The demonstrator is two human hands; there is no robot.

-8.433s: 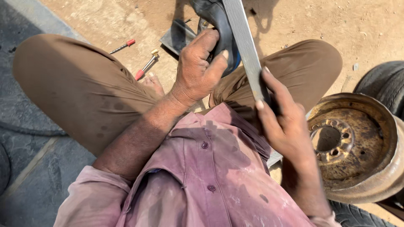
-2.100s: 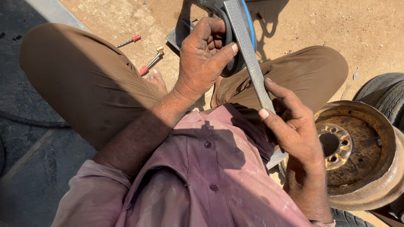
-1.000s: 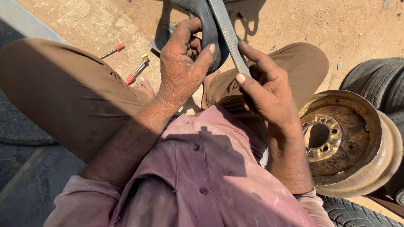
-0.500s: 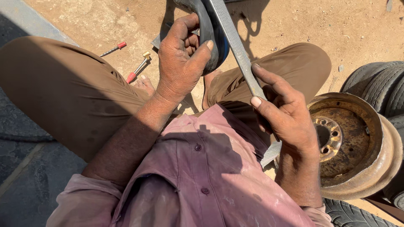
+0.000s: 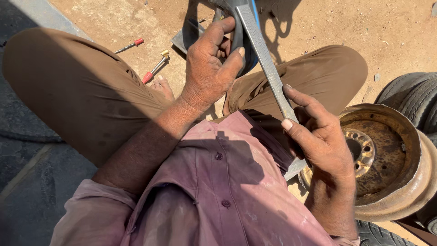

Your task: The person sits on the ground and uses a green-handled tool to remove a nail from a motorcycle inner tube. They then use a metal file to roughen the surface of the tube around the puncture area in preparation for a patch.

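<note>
Left hand [image 5: 207,73] fingers curled, pinching black rubber inner tube [image 5: 239,32]; right hand [image 5: 321,139] fingers wrapped round long flat grey metal file [image 5: 266,64]. Risk: the file may skid off the rubber onto the left thumb.

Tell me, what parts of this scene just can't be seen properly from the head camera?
- Black rubber piece: its top is cut off by the upper edge, and the left hand covers much of the rest.
- Flat metal file: the right hand wraps its lower part, so the handle end barely shows.
- Rusty wheel rim: partly behind the right hand.
- Tyres: cut off by the right edge.
- Two red-handled tools: too small to identify.
</note>
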